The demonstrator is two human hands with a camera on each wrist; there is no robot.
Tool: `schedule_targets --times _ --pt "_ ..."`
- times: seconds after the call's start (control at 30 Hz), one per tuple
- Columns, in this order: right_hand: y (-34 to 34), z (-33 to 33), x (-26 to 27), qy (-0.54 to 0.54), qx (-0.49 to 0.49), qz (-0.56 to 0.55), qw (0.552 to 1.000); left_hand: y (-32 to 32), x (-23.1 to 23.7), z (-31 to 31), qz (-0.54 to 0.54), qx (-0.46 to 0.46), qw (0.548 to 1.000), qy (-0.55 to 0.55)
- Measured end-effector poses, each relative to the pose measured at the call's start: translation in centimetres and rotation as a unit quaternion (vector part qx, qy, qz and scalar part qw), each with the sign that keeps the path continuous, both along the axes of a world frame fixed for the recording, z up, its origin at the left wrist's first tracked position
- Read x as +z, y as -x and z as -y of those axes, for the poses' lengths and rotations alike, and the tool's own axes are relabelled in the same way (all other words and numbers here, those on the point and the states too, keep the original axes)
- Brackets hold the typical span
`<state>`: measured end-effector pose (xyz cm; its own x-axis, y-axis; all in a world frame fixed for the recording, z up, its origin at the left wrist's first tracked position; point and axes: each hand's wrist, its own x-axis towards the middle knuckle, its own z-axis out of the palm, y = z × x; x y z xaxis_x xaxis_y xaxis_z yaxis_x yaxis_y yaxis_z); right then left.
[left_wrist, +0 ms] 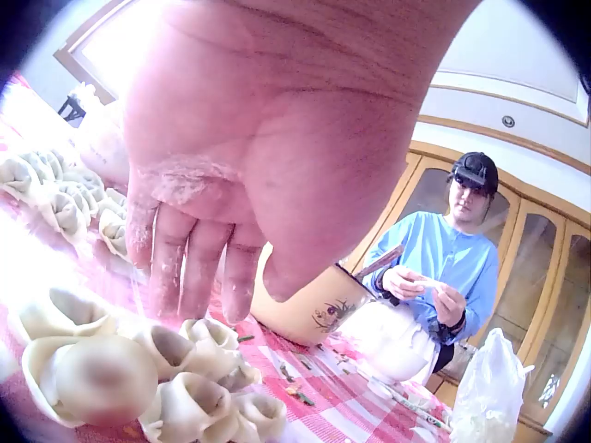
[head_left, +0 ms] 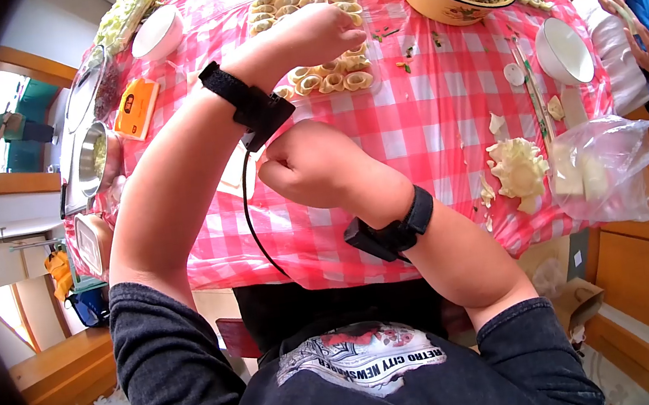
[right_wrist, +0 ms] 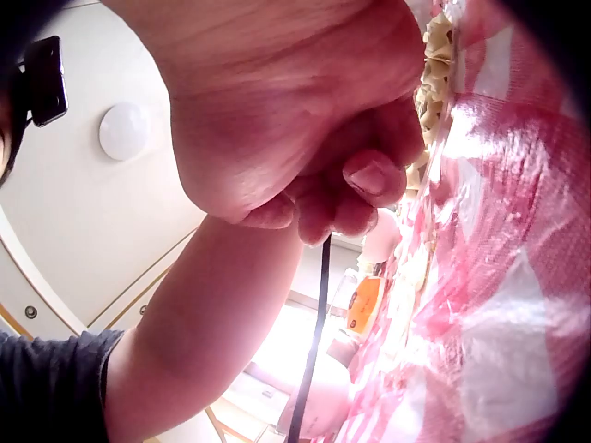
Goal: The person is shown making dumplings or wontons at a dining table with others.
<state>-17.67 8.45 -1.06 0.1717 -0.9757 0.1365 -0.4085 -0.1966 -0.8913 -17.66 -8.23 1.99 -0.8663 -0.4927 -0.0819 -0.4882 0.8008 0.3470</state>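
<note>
Red and white: crush and snag hazards noted

Red-and-white checked, glossy tablecloth (head_left: 421,124) shows wrinkles; a tug could, in this assessment, shift its load. Pale, folded, ring-shaped dough dumplings (head_left: 310,83) stand in close rows beyond the right hand (head_left: 319,162); being packed so tightly, they may stick or tear when parted. The bare left hand (head_left: 315,36), floury at the palm, is over the rows, fingers loosely extended, nothing visible in them; careless lowering would likely flatten dough. The bare right hand has its fingers curled towards the palm, nothing seen within. A thin black cable (head_left: 249,220) beside it could snag a moving arm. Small green scraps (head_left: 384,34) might cling to dough.
</note>
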Motion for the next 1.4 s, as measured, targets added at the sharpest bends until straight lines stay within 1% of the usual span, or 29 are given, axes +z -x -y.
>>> schedule_targets --times 0.1,0.17,0.2,0.23,0.27,0.33,0.37,0.43,0.5,0.53,0.57,0.63,0.67,0.7,0.73,0.8,0.83,0.87,0.9,1.03,1.07,1.1,1.17,1.23,1.27,1.3,1.37,1.4 --pt "0.0 -0.1 0.0 -0.006 0.006 0.006 1.0 -0.2 0.2 0.3 -0.009 0.001 1.0 -0.028" --pt "0.0 -0.1 -0.1 0.011 0.016 0.022 1.0 -0.5 0.0 1.0 -0.062 0.027 0.996 -0.065" --pt "-0.1 -0.1 -0.3 0.01 0.018 0.022 1.0 -0.9 0.7 0.7 -0.078 0.026 0.996 -0.035" --pt "-0.2 -0.1 -0.5 0.03 0.015 0.021 0.999 -1.1 0.9 0.8 -0.102 0.041 0.993 -0.052" --pt "-0.3 -0.2 -0.6 0.049 0.013 0.021 0.999 -1.5 1.3 0.7 -0.101 0.044 0.993 -0.051" --pt "-0.1 -0.3 -0.1 0.044 0.021 0.01 0.999 -2.6 2.5 0.6 -0.177 0.076 0.976 -0.105" --pt "0.0 -0.4 0.2 0.039 0.027 -0.003 0.999 -3.1 3.1 0.5 -0.167 0.089 0.976 -0.105" --pt "-0.3 -0.3 0.0 0.062 0.027 0.0 0.998 -5.0 4.9 -0.2 -0.275 0.078 0.943 -0.173" --pt "-0.2 -0.4 0.6 0.0 0.022 0.011 1.0 -8.0 7.5 -1.8 -0.336 0.065 0.915 -0.216" --pt "-0.1 -0.2 0.3 0.027 0.032 0.015 0.999 -9.1 9.6 -3.9 -0.355 0.106 0.904 -0.215" --pt "-0.1 -0.5 0.7 0.023 0.033 0.025 0.999 -10.2 11.6 -6.5 -0.373 0.147 0.89 -0.217" --pt "-0.3 -0.3 0.6 0.029 0.033 0.025 0.999 -12.5 13.6 -11.0 -0.461 0.186 0.858 -0.127" --pt "-0.3 -0.4 0.6 0.02 0.033 0.018 0.999 -14.8 13.7 -11.1 -0.475 0.154 0.858 -0.121" --pt "-0.5 -0.2 0.1 0.044 0.025 0.03 0.998 -17.1 13.9 -11.3 -0.488 0.12 0.858 -0.111" --pt "-0.5 -0.1 -0.1 0.039 0.025 0.036 0.998 -18.2 14.1 -12.7 -0.471 0.174 0.865 -0.012" --pt "-0.5 -0.2 -0.2 0.04 0.019 0.065 0.997 -21.1 13.7 -13.5 -0.42 0.199 0.882 0.074" --pt "-0.3 -0.3 0.1 0.034 0.029 0.056 0.997 -22.0 13.1 -13.9 -0.384 0.218 0.889 0.122" --pt "-0.3 -0.4 0.5 0.033 0.03 0.056 0.997 -22.5 12.0 -13.9 -0.423 0.224 0.876 0.06" --pt "-0.3 -0.5 0.7 0.029 0.03 0.054 0.998 -22.9 10.8 -13.2 -0.412 0.231 0.874 0.117" --pt "-0.4 -0.6 0.7 0.063 0.025 0.057 0.996 -24.0 7.2 -11.4 -0.273 0.288 0.915 0.068" --pt "-0.5 -0.6 0.7 0.06 0.021 0.059 0.996 -23.6 6.7 -11.4 -0.267 0.279 0.919 0.073" --pt "-0.5 -0.6 0.6 0.055 0.016 0.062 0.996 -23.4 5.9 -11.0 -0.223 0.281 0.927 0.111" --pt "-0.4 -0.5 0.4 0.066 0.017 0.062 0.996 -23.5 3.4 -9.3 -0.135 0.248 0.946 0.161" --pt "-0.4 -0.4 0.3 0.074 0.019 0.061 0.995 -22.5 2.0 -8.9 -0.107 0.269 0.949 0.125" --pt "-0.4 -0.3 0.4 0.065 0.016 0.055 0.996 -22.5 0.6 -8.1 -0.071 0.273 0.952 0.116" --pt "-0.4 -0.3 0.4 0.057 0.013 0.049 0.997 -22.3 0.5 -7.9 -0.071 0.273 0.952 0.116" --pt "-0.3 -0.3 0.3 0.06 0.012 0.056 0.997 -21.6 0.4 -7.8 -0.038 0.294 0.955 -0.021" --pt "-0.4 -0.3 0.3 0.064 0.014 0.063 0.996 -21.2 0.9 -7.9 -0.04 0.305 0.95 -0.059"
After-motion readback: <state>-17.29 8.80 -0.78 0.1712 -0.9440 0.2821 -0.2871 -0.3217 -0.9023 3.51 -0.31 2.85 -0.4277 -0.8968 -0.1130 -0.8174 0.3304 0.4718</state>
